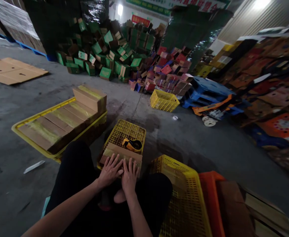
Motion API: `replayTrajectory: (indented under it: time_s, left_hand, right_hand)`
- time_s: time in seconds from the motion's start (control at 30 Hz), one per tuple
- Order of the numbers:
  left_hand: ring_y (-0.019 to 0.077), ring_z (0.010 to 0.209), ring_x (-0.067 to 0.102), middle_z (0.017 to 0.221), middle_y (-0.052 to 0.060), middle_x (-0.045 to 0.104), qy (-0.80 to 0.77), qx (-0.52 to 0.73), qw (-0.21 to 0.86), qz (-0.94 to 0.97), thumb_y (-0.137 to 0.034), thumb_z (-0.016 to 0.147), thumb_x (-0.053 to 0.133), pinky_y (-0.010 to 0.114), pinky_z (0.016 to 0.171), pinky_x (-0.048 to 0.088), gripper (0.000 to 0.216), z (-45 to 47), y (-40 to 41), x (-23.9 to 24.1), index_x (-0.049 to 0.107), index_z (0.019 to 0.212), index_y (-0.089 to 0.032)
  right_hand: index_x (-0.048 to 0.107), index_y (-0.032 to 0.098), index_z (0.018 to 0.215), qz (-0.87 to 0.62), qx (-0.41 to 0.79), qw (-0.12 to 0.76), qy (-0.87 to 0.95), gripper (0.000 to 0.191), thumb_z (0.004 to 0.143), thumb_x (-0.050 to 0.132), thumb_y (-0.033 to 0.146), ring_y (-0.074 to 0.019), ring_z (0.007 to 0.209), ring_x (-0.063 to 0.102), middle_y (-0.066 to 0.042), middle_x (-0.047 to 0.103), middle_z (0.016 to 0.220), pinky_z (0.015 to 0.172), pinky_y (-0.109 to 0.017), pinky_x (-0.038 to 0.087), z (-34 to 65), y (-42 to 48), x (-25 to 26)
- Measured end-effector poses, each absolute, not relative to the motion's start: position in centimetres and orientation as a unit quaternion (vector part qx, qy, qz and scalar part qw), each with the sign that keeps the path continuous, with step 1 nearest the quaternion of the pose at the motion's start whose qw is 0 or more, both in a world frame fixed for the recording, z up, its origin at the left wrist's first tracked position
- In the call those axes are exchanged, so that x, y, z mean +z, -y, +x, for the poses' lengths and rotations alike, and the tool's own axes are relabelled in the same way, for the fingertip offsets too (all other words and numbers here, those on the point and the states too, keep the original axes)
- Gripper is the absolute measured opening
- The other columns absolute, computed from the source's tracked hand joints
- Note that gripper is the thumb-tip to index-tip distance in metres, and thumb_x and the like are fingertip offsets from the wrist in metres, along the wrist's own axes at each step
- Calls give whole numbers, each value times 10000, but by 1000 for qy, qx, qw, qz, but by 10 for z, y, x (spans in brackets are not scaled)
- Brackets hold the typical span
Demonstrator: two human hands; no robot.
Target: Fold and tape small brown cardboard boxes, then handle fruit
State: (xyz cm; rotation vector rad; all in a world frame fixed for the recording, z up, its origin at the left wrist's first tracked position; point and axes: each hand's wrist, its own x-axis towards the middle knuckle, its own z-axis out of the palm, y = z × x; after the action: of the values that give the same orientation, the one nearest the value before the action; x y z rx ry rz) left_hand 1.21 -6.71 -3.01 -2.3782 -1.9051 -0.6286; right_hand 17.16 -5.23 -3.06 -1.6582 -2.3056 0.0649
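1. Far left, a flattened cardboard sheet lies on the floor.
2. Next, a long yellow crate holds a row of taped cardboard boxes; another carton stands higher at its far end. A pale strip lies on the floor nearby.
3. In the middle, between the person's knees, the left hand rests palm down, fingers spread, on a cardboard box.
4. That box sits on the near end of a low yellow crate with a lattice surface.
5. The right hand presses flat on the same box, fingers spread, just beside the left; neither is clamped on anything.
6. Just beyond the box lies a black-and-yellow tape dispenser.
7. Farther off stands a smaller yellow basket, a white roll near it.
8. To the right, a deep yellow bin contains cardboard, with an orange crate beside it.
9. Beyond, an orange pallet jack stands by blue pallets.
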Motion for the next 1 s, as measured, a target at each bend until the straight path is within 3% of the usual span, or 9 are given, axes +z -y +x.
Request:
replayTrajectory:
  time_s: [0.1,0.23,0.5,0.67,0.83,1.0]
  left_hand:
    - [304,1481,344,1593,52,402,612,-205,13,-764,-436,999,463,484,1191,282,561,9,65,-30,391,1540,-303]
    - [281,1475,360,1598,53,385,605,-202,2,-770,-489,1009,432,489,1201,273,590,1,68,-30,356,1556,-282]
    - [302,1474,361,1605,116,356,692,-195,-9,-695,-498,1027,380,605,1181,263,640,-37,83,-30,243,1593,-233]
    - [286,1470,375,1614,150,333,707,-209,-27,-675,-490,1029,379,474,1111,425,679,-37,89,-32,192,1605,-182]
    - [286,1466,381,1594,198,358,691,-232,-30,-684,-469,1022,413,417,1095,459,669,-37,81,-34,278,1565,-103]
    - [265,1423,453,1577,177,398,672,-230,-57,-701,-430,1027,395,436,1102,457,551,-51,80,-36,397,1497,-143]
  right_hand:
    - [260,301,1580,-564,34,140,813,602,999,362,183,-298,1533,200,-54,268,1648,1199,-609,181,163,53,-29]
    - [263,286,1582,-565,36,143,812,577,1015,359,238,-282,1536,194,-35,251,1652,1213,-581,185,160,57,-23]
    - [346,179,1560,-609,28,176,773,607,1048,260,493,-334,1462,365,-160,410,1567,1171,-625,248,177,66,-20]
    - [366,115,1548,-634,36,203,746,661,1040,260,525,-383,1471,328,-199,415,1556,1157,-637,260,167,68,-26]
    - [360,98,1546,-592,59,183,783,633,1045,307,482,-372,1482,312,-179,395,1573,1174,-593,274,141,61,-28]
    - [275,137,1579,-531,90,157,828,568,1049,315,336,-295,1506,285,-130,314,1621,1195,-513,291,110,54,-25]
